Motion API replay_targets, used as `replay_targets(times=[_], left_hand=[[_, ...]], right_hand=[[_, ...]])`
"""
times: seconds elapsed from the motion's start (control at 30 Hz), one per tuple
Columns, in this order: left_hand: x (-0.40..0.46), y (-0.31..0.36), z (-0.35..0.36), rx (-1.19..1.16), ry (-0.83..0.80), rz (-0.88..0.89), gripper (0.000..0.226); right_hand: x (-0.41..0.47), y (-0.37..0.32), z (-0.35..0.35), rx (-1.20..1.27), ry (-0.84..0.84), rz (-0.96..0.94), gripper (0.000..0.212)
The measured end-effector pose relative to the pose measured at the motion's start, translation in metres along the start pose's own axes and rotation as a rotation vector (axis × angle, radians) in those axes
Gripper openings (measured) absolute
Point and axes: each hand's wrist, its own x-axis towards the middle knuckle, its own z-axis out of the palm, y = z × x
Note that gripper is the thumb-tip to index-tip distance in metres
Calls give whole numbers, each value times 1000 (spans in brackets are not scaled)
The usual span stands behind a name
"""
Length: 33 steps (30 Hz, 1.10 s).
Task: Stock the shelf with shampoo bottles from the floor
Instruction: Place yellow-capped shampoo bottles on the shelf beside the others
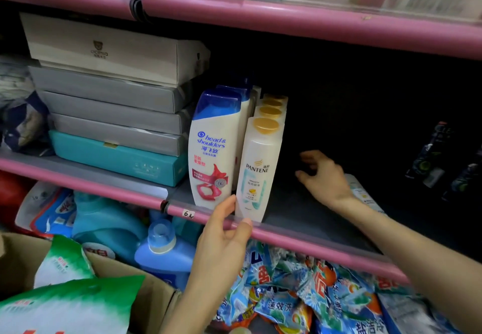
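Bottles like that cream plastic Pantene shampoo bottle with the gold cap (257, 169) look slick and tippy, so grip mid-body; your left hand (224, 232) steadies its base, fingers unclenched, right hand (323, 174) spread wide, grasping nothing.

Left hand (224, 232) touches front Pantene bottle (260, 169) on shelf (300, 219).

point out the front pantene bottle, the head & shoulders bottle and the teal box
front Pantene bottle (257, 174), head view, label
Head & Shoulders bottle (212, 148), head view, logo
teal box (154, 168), head view, front face
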Motion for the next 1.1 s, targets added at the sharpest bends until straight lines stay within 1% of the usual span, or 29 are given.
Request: replay_targets(times=[0.03, 0.07, 0.1, 0.13, 0.17, 0.2, 0.27, 0.33, 0.37, 0.43, 0.47, 0.53, 0.6, 0.63, 0.73, 0.83, 0.9, 0.97, 1.0, 1.07, 1.1], left_hand=[[0, 1, 0, 7, 8, -2, 39], [-1, 2, 0, 15, 17, -3, 38], [-2, 3, -1, 20, 28, 0, 37], [-3, 3, -2, 23, 40, 5, 38], [-4, 3, -3, 28, 52, 14, 38], [-6, 3, -4, 41, 62, 26, 38], [-11, 4, -5, 71, 77, 49, 37], [-17, 4, -5, 99, 81, 70, 36], [-21, 4, -5, 120, 76, 83, 34], [-30, 5, -6, 185, 61, 129, 29], [-35, 7, -7, 222, 54, 156, 27], [-44, 10, -6, 277, 39, 198, 27], [-54, 14, -5, 314, 26, 232, 33], [-58, 14, -4, 340, 18, 252, 38], [-73, 13, -1, 471, -5, 356, 58], [-85, 17, 3, 514, -21, 497, 73], [-89, 20, 5, 511, -22, 573, 74], [-93, 24, 2, 468, 44, 564, 66], [-93, 26, -1, 457, 71, 545, 58], [-93, 28, -9, 462, 63, 516, 40], [-94, 29, -12, 458, 37, 488, 37]], right_hand=[[-8, 4, -13, -194, -33, -2, 57], [-18, 9, -24, -381, -94, 40, 66], [-29, 16, -35, -542, -169, 115, 75], [-40, 24, -44, -648, -245, 199, 82], [-50, 31, -52, -682, -308, 266, 86], [-59, 38, -58, -658, -353, 300, 85], [-70, 47, -68, -566, -396, 270, 81], [-74, 47, -76, -508, -398, 215, 79], [-74, 44, -81, -452, -369, 207, 77], [-74, 35, -90, -250, -276, 241, 68], [-75, 27, -97, -106, -249, 306, 62], [-83, 2, -112, 320, -250, 533, 51], [-95, -22, -127, 754, -293, 727, 40], [-102, -34, -134, 914, -332, 798, 40], [-132, -67, -145, 1273, -573, 926, 57], [-162, -96, -142, 1441, -777, 965, 63], [-177, -110, -136, 1507, -863, 966, 66], [-189, -122, -132, 1570, -920, 978, 66], [-192, -126, -130, 1587, -935, 989, 65], [-196, -128, -128, 1551, -973, 984, 67], [-197, -128, -127, 1492, -998, 960, 68]])
